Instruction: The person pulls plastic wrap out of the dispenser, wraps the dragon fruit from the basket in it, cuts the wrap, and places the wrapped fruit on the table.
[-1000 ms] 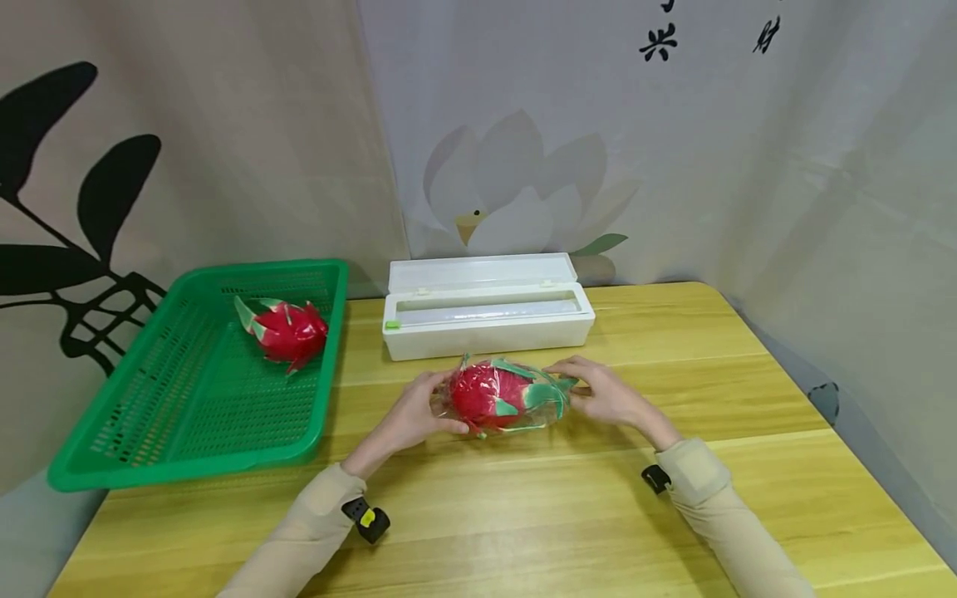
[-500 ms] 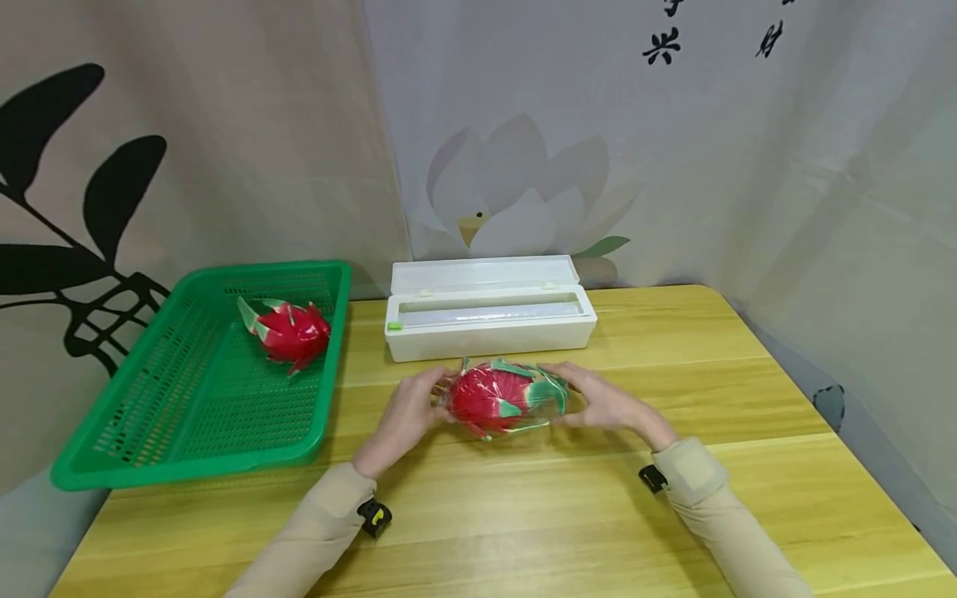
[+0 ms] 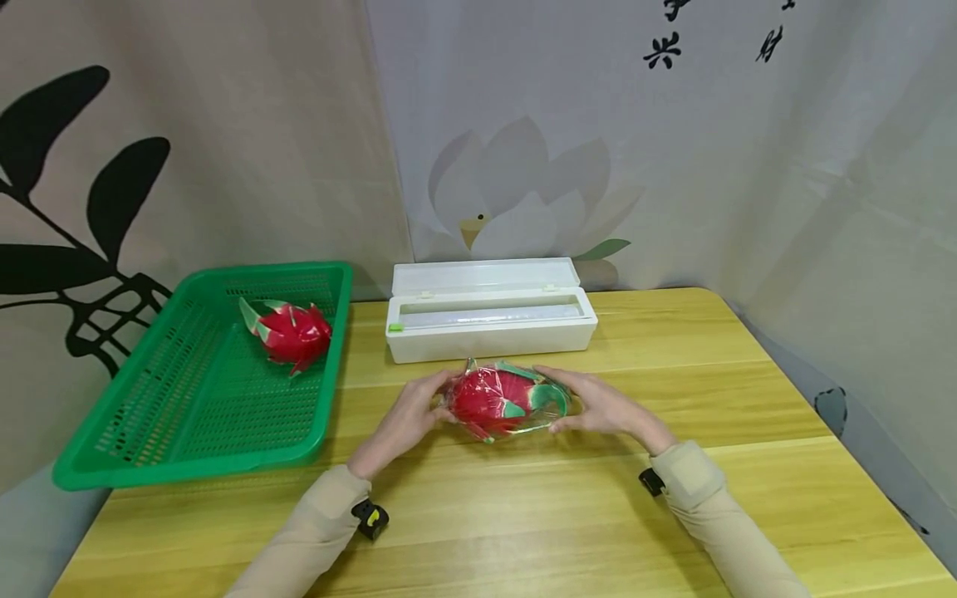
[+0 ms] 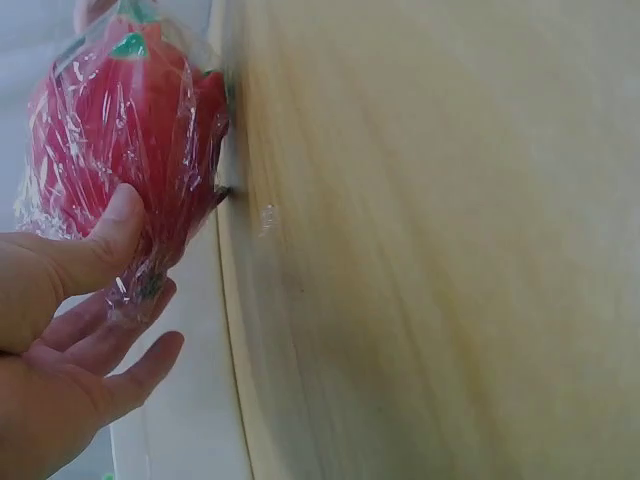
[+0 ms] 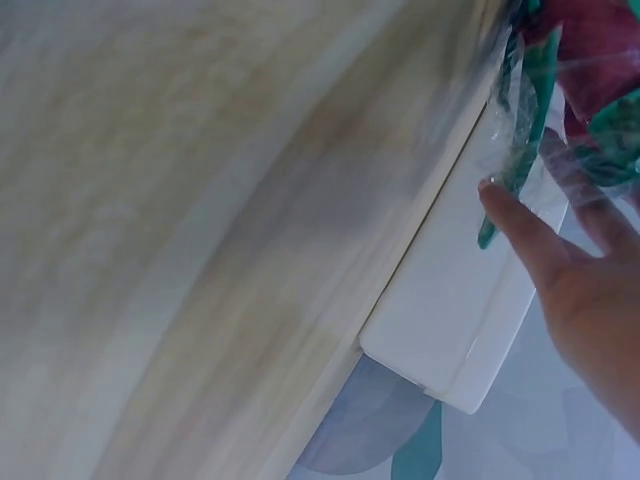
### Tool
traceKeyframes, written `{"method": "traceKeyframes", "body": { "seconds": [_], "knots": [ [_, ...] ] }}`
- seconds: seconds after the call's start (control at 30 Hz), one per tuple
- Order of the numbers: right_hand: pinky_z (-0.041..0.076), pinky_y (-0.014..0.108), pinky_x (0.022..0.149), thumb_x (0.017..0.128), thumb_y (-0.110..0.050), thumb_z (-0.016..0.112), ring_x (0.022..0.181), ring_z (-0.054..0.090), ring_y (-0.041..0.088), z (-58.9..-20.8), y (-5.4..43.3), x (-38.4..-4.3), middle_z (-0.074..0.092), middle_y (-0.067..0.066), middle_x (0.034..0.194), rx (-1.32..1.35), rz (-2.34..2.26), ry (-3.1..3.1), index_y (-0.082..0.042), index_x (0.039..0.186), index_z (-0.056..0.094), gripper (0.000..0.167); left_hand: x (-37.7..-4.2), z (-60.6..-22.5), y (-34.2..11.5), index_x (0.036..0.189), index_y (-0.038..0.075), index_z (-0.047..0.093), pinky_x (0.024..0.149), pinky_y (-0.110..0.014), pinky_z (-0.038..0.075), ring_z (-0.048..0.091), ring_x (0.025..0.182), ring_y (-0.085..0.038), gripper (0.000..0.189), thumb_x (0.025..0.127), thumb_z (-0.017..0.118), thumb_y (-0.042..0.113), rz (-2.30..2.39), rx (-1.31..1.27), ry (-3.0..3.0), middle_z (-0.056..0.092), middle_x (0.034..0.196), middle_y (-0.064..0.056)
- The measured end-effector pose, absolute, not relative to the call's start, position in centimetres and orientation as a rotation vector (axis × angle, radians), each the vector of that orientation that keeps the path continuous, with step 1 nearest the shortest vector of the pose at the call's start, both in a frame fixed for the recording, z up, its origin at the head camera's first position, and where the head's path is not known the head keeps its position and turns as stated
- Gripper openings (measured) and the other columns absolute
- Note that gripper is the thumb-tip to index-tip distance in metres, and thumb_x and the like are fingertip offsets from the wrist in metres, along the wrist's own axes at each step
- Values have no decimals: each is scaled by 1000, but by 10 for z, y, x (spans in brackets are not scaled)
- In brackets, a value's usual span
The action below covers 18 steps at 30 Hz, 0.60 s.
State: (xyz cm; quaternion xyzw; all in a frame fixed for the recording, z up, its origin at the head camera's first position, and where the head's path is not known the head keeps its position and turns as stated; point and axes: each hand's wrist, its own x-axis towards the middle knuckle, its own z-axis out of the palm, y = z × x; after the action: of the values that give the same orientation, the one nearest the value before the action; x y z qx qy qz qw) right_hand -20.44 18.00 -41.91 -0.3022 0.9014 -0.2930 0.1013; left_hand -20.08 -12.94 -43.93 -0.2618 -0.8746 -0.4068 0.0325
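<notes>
A red dragon fruit with green leaf tips (image 3: 493,399), covered in crinkled clear plastic wrap, lies sideways between both hands close over the wooden table. My left hand (image 3: 407,422) grips its narrower end; in the left wrist view the thumb (image 4: 118,225) presses the wrapped red skin, with fingers behind the gathered film. At the leafy end, my right hand (image 3: 601,404) holds the fruit between thumb and fingers. The right wrist view has the thumb tip (image 5: 488,190) against the film and a green leaf. A second dragon fruit (image 3: 292,334) sits in the green basket.
The green plastic basket (image 3: 187,468) stands on the left of the table (image 3: 523,531). Behind the hands is a white cling-film box (image 3: 489,339), its lid raised and a roll inside. A printed curtain (image 3: 299,124) hangs along the back.
The right hand has shifted from the leaf tips inward onto the fruit's end, its thumb now in front. The left thumb has drawn back a little toward the fruit's narrow end.
</notes>
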Motion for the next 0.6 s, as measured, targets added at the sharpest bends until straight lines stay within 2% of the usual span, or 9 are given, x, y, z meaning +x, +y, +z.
{"method": "traceKeyframes", "body": {
  "seconds": [0.2,0.37,0.6],
  "knots": [
    [49,47,98,84,-24,73,115,57,28,-421,185,-206,55,16,132,-869,-992,2536,-11,149,27,80,-200,-437,-133,135,7,50,96,-42,52,65,107,-28,61,78,72,9,-1325,-830,-2690,67,117,-15],
    [49,45,97,88,-30,67,115,55,28,-424,192,-208,55,16,130,-831,-1036,2464,-10,148,28,74,-200,-435,-135,137,9,47,93,-40,54,66,102,-27,61,81,69,11,-1385,-832,-2697,69,114,-16],
    [49,44,97,91,-32,63,115,55,28,-423,197,-209,53,18,132,-807,-1026,2428,-9,149,28,71,-199,-435,-134,134,12,50,92,-39,54,66,104,-27,52,84,67,13,-1386,-828,-2730,66,120,-14]
  ]
}}
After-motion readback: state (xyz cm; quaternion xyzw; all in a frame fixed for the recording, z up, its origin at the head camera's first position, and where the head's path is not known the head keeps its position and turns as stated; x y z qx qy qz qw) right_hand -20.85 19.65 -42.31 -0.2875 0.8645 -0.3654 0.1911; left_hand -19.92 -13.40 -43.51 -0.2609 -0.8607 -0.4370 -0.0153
